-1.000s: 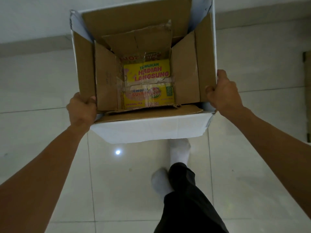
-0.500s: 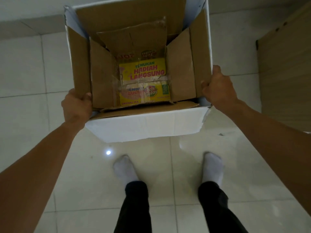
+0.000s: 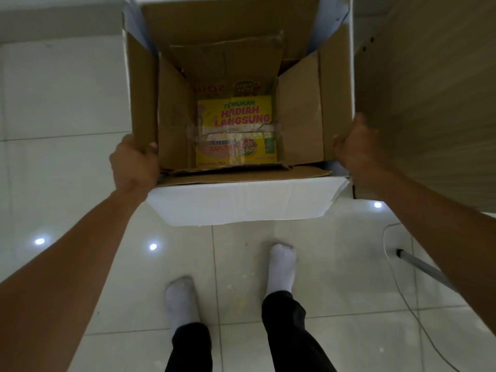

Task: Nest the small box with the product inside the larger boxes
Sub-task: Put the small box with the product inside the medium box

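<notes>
Large box (image 3: 241, 202), white outside, brown inside, held above the tiled floor (image 3: 80, 277), top open toward the camera. Left hand (image 3: 134, 163) clamped on the near end of its left wall, fingers curled over the edge into the box. Right hand (image 3: 357, 146) gripping the near end of the right wall, thumb on the inner face; rest of the fingers blurred, hidden behind the wall.

Inside, a second brown box (image 3: 300, 108) with flaps standing up. At its bottom lies the small yellow box (image 3: 236, 130), printed "HADIAH LANGSUNG", clear tape across the middle.

Below: two feet in white socks (image 3: 281, 264), dark trousers. Wood-grain panel (image 3: 429, 103) at far right. Thin cable (image 3: 402, 291) and a grey tube (image 3: 421, 264) on the floor at right.
</notes>
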`<state>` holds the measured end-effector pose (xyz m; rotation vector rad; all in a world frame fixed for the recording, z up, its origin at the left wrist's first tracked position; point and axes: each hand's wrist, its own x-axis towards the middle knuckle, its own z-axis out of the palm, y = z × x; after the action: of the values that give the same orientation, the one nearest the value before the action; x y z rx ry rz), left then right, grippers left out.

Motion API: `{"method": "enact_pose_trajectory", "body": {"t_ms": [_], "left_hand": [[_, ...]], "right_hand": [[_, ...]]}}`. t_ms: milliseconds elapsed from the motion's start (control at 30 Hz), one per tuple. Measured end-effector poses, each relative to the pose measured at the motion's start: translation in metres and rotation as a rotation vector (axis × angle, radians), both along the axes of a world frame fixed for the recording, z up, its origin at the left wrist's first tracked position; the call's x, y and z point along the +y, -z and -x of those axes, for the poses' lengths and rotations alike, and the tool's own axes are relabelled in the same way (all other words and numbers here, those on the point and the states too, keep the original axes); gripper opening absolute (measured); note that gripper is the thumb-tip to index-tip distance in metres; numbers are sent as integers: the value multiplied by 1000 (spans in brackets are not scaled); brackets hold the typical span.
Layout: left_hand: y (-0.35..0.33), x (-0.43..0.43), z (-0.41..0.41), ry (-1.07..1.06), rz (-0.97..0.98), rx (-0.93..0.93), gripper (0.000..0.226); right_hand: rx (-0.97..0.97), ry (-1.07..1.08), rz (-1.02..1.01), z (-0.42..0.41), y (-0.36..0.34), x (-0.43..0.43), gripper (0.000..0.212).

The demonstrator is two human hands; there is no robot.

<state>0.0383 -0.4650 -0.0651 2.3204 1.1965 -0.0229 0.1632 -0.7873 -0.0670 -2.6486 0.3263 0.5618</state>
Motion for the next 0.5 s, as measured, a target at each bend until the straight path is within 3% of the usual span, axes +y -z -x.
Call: {"method": "enact_pose_trajectory", "body": {"t_ms": [500], "left_hand": [[6, -90, -12, 7, 110, -42, 19]], "right_hand": [[43, 60, 131, -16, -9, -79, 44]]}}
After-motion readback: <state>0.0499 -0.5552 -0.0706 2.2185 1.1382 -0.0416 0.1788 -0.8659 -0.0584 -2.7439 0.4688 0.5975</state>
